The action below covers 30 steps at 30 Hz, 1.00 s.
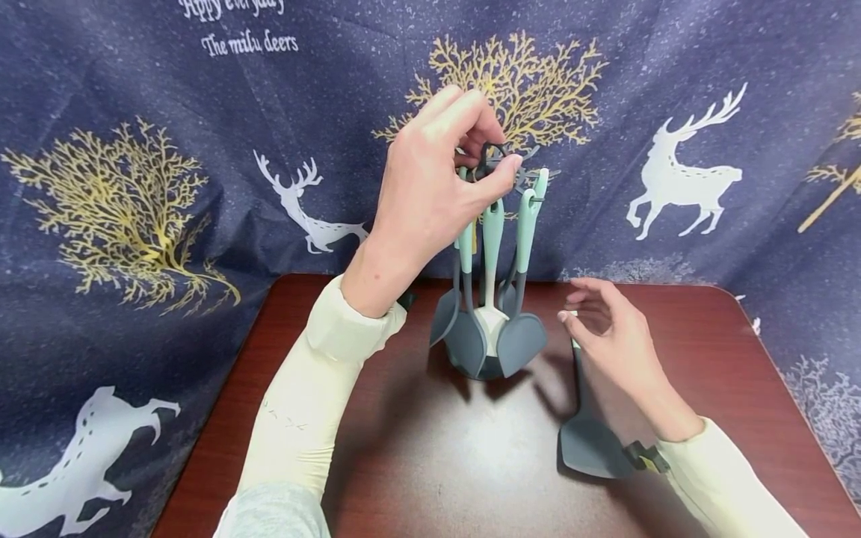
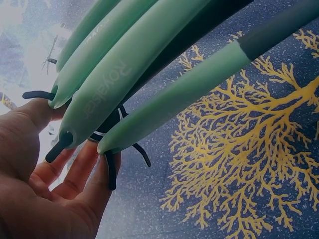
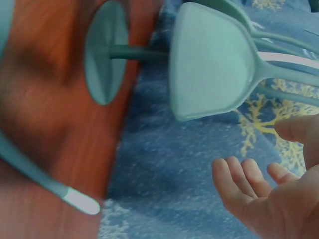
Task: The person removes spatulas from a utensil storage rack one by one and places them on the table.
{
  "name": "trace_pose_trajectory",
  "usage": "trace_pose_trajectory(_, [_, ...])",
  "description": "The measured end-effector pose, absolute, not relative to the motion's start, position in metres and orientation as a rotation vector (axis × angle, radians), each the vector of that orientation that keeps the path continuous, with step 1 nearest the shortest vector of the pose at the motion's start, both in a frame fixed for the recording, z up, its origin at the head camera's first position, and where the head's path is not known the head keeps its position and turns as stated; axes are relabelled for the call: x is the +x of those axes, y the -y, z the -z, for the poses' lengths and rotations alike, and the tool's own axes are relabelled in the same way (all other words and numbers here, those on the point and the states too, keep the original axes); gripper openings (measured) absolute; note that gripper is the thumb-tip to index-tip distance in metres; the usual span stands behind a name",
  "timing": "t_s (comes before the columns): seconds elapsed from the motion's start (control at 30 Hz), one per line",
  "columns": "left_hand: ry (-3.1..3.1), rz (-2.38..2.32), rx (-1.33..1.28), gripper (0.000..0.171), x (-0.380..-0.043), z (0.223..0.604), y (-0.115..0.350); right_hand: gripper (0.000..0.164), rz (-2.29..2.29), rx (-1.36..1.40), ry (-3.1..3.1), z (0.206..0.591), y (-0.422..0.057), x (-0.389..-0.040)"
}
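My left hand [image 1: 430, 175] holds the dark top of a utensil rack [image 1: 496, 152], thumb and fingers around its hooked crown. Green-handled kitchen utensils hang from it; handle ends sit on the black hooks [image 2: 110, 172] close to my fingers. Among them are a dark turner [image 3: 212, 64] and a pale-headed utensil [image 1: 493, 329]. The round base [image 3: 94, 55] stands on the table. To the right, my right hand [image 1: 615, 340] hovers, fingers relaxed, with nothing seen in it. Beneath it a dark spatula [image 1: 595, 446] lies on the table, its handle partly hidden by the hand.
The reddish-brown table [image 1: 430, 478] has rounded far corners. Behind it hangs a dark blue cloth [image 1: 572, 45] with white deer and golden branches. The rack stands toward the table's far edge.
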State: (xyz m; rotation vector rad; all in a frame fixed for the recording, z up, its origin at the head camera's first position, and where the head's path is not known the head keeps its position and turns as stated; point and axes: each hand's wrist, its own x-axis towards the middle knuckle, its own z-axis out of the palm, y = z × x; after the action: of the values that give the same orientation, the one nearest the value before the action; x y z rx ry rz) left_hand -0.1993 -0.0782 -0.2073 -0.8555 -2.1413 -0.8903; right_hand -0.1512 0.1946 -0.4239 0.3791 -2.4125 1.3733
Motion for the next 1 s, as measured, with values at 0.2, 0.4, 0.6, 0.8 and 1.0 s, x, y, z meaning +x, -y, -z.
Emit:
trace_pose_trajectory(0.2, [2.146,0.895,-0.858,0.017,-0.199,0.207,0.078,0.049,-1.425,0.390,2.374,0.414,-0.189,-0.152])
trace_pose_trajectory(0.4, [2.157,0.890,-0.850,0.017,-0.199,0.207,0.078,0.051,-1.475,0.417,2.336,0.406,-0.183,-0.152])
trace_pose_trajectory(0.6, [2.157,0.903,-0.854,0.017,-0.198,0.207,0.078,0.050,-1.515,0.459,2.299,0.400,-0.179,-0.154])
trace_pose_trajectory(0.8, [2.163,0.902,-0.845,0.017,-0.198,0.207,0.077,0.049,-1.534,0.469,2.293,0.394,-0.177,-0.155])
trace_pose_trajectory(1.0, [2.162,0.898,-0.831,0.017,-0.197,0.207,0.077,0.050,-1.564,0.488,2.257,0.386,-0.173,-0.157])
